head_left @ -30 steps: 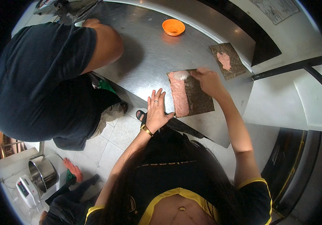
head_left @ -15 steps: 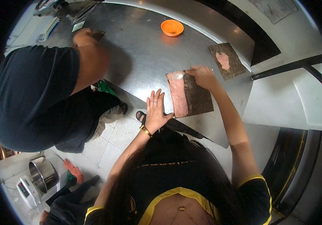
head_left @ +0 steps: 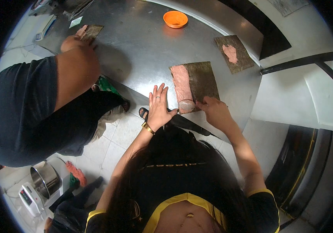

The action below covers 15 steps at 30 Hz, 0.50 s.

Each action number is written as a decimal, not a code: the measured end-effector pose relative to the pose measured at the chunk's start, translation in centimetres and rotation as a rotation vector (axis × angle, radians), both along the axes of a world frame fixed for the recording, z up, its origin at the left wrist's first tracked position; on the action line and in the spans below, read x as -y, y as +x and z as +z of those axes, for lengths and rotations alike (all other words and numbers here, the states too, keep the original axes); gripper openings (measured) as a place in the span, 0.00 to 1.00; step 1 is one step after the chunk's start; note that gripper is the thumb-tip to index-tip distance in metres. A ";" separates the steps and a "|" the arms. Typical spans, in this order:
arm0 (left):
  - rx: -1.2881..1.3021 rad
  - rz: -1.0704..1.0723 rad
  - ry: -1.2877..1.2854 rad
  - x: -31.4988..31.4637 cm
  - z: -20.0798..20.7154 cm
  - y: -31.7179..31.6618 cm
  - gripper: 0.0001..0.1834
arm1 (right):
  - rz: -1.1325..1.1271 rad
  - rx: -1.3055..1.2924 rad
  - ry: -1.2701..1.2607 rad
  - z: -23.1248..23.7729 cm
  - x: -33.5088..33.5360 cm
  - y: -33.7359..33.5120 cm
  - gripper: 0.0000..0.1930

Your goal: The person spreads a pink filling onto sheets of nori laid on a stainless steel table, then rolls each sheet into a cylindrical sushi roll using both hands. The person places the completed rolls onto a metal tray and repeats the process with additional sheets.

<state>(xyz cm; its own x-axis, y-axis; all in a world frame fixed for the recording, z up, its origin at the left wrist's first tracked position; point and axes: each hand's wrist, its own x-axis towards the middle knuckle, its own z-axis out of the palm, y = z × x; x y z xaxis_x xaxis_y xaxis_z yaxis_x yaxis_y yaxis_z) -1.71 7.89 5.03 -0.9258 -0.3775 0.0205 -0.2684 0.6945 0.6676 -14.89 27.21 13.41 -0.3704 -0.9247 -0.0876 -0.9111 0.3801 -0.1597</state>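
A dark seaweed sheet [head_left: 204, 79] lies at the near edge of the steel table, with a band of pink paste [head_left: 181, 83] down its left side. My right hand [head_left: 216, 112] is closed round the handle of a shiny spoon [head_left: 186, 105]. The spoon's rounded end rests on the near end of the paste. My left hand [head_left: 159, 108] is open, fingers stretched out, at the table edge left of the sheet. Its thumb reaches toward the sheet's near left corner; whether it touches is unclear.
An orange bowl [head_left: 175, 19] stands at the far side. Another seaweed sheet [head_left: 234, 64] with a pink patch lies at the right. On the left a co-worker's arm [head_left: 77, 62] reaches over a smaller sheet [head_left: 92, 32]. A scale [head_left: 45, 28] sits beyond. A metal pot [head_left: 45, 179] is lower left.
My right hand has drawn the spoon from the far end of the paste band to its near end. My left hand stays nearly in place. The co-worker's arm has shifted left, exposing their sheet.
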 end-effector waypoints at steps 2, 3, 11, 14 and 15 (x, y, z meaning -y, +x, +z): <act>0.021 0.010 -0.002 -0.1 0.1 -0.1 0.51 | -0.002 -0.087 0.016 0.2 0.0 1.4 0.18; 0.028 0.017 0.001 -0.2 0.1 -0.1 0.51 | -0.010 -0.088 0.046 0.0 -0.1 2.0 0.19; 0.007 0.058 -0.012 -0.4 -0.4 -0.5 0.52 | -0.051 -0.116 0.113 0.1 -1.0 3.1 0.19; 0.011 0.053 -0.021 -0.4 -0.7 -0.5 0.53 | -0.055 -0.165 0.118 0.4 -1.9 2.6 0.18; 0.009 0.051 -0.021 -0.4 -0.7 -0.5 0.53 | -0.076 -0.140 0.117 0.6 -2.2 2.3 0.18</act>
<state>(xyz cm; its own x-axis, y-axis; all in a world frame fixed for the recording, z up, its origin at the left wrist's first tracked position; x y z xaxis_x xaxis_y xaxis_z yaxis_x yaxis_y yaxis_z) -2.18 8.28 4.32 -0.9057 -0.4235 0.0210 -0.3093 0.6937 0.6504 -12.57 29.40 13.97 -0.4551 -0.8801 -0.1351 -0.8892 0.4573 0.0160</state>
